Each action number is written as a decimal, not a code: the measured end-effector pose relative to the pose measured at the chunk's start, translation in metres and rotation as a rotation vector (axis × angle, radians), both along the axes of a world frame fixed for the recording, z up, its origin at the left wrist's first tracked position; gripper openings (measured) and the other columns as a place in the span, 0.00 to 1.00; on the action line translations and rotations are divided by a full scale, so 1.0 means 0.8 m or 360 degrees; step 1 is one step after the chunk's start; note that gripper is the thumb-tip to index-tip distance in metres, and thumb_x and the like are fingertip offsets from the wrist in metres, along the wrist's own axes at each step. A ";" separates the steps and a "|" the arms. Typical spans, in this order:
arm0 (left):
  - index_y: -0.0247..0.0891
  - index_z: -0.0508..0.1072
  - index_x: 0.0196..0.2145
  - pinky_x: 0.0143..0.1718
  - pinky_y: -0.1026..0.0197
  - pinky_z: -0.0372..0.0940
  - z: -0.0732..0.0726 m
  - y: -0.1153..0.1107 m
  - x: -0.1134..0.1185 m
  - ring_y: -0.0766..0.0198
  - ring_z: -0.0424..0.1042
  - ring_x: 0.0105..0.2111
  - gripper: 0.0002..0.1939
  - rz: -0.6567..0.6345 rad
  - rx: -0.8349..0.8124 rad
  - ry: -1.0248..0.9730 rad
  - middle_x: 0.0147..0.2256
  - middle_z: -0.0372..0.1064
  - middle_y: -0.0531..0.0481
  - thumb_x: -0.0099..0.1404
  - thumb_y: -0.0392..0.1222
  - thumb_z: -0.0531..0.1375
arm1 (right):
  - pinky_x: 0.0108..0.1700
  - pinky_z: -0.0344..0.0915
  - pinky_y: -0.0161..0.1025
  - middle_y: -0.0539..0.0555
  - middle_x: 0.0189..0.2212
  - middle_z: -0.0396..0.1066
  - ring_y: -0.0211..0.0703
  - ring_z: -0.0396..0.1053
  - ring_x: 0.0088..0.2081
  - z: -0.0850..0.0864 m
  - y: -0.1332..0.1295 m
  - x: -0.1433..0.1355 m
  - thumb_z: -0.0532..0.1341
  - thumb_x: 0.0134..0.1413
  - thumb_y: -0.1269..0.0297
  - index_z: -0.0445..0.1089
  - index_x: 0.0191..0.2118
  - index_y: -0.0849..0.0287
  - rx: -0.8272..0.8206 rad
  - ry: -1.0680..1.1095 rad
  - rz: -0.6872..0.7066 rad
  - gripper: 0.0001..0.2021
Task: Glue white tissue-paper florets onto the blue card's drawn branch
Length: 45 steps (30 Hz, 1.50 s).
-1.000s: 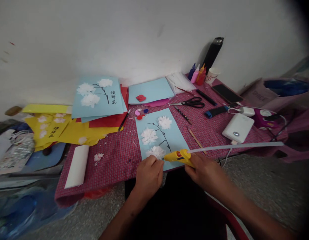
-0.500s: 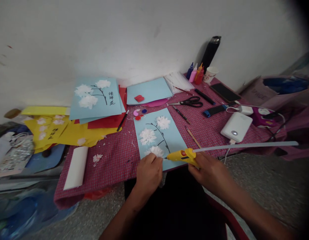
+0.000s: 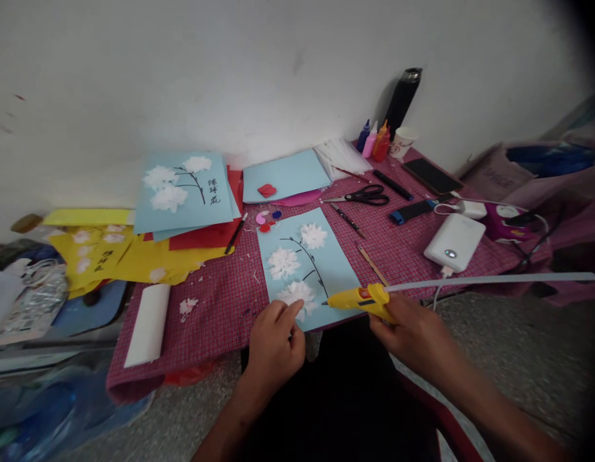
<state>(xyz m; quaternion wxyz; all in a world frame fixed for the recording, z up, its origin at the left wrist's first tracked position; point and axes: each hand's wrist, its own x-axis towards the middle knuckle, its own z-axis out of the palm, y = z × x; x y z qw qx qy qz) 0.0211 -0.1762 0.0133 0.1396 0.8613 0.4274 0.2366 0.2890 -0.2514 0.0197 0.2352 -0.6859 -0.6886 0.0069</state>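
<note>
My right hand [image 3: 413, 330] is closed round the handle of a yellow hot glue gun [image 3: 358, 297], and a long translucent glue stick [image 3: 494, 280] sticks out of its back. The nozzle points left, just above a light blue card [image 3: 338, 266]. On that card are a dark drawn branch [image 3: 313, 258] and white paper flowers, one at the top [image 3: 313, 236] and one at the left [image 3: 283, 264]. My left hand [image 3: 278, 340] holds nothing; its index finger reaches out onto the lowest white flower [image 3: 300, 296], the other fingers partly curled.
Behind lie scissors [image 3: 362, 194], a craft knife [image 3: 413, 212], a black pen [image 3: 236, 233] and a brush [image 3: 373, 263]. A finished-looking flower card [image 3: 182, 192] tops a paper stack at the left. A white power bank [image 3: 455, 242] and a phone [image 3: 432, 176] are at the right.
My left hand has drawn down and left from the lowest flower's edge, and its index finger now rests on the flower. The glue gun has shifted slightly right.
</note>
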 end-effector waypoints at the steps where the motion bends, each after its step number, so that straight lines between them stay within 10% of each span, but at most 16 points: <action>1: 0.38 0.72 0.57 0.41 0.54 0.69 0.001 0.000 -0.001 0.55 0.70 0.39 0.25 0.0001 0.0015 0.0021 0.39 0.68 0.44 0.63 0.29 0.55 | 0.36 0.72 0.44 0.60 0.36 0.79 0.51 0.78 0.33 -0.001 0.000 0.000 0.58 0.61 0.65 0.71 0.39 0.58 -0.0003 0.0007 -0.0007 0.06; 45: 0.40 0.74 0.54 0.44 0.46 0.68 0.013 0.000 -0.001 0.51 0.67 0.41 0.17 -0.0189 -0.0066 0.0226 0.42 0.67 0.41 0.70 0.40 0.56 | 0.28 0.63 0.39 0.54 0.26 0.75 0.45 0.73 0.25 -0.011 0.002 0.008 0.60 0.60 0.59 0.69 0.33 0.55 -0.0038 0.0181 -0.0146 0.07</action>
